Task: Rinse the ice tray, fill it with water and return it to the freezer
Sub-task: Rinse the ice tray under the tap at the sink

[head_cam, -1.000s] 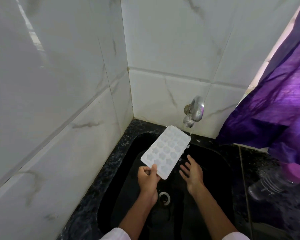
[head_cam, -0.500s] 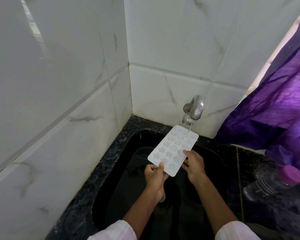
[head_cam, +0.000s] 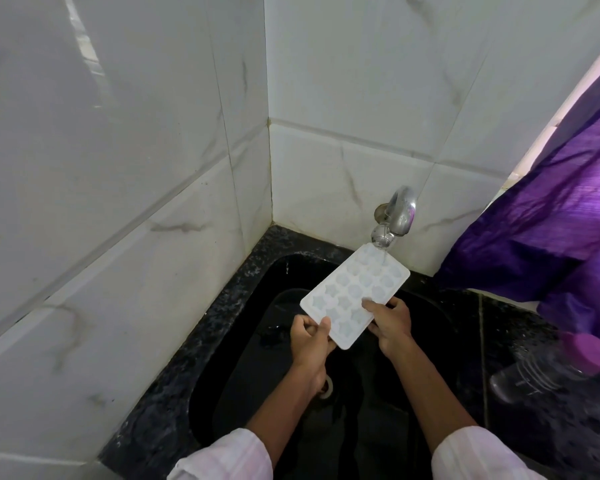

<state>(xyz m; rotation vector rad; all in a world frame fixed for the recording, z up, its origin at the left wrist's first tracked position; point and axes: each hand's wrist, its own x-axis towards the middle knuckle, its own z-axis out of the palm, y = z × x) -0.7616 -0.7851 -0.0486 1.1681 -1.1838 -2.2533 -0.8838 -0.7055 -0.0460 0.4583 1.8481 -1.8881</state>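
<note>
A white ice tray [head_cam: 357, 289] with star-shaped cells is held tilted over the black sink [head_cam: 229, 375], its far end under the chrome tap [head_cam: 394, 218]. A thin stream of water runs from the tap onto the tray's far cells. My left hand [head_cam: 309, 339] pinches the tray's near corner with thumb on top. My right hand [head_cam: 390, 322] grips the tray's near right edge, thumb on its upper face.
White marble tiles close the corner behind and to the left. A purple curtain [head_cam: 548, 244] hangs at the right. A clear bottle with a purple cap [head_cam: 551, 365] lies on the dark counter at the right. The drain [head_cam: 326, 388] shows below my left wrist.
My right hand came up from open over the sink and took hold of the tray's right edge. The tray moved right and back until its far end sat under the running tap.
</note>
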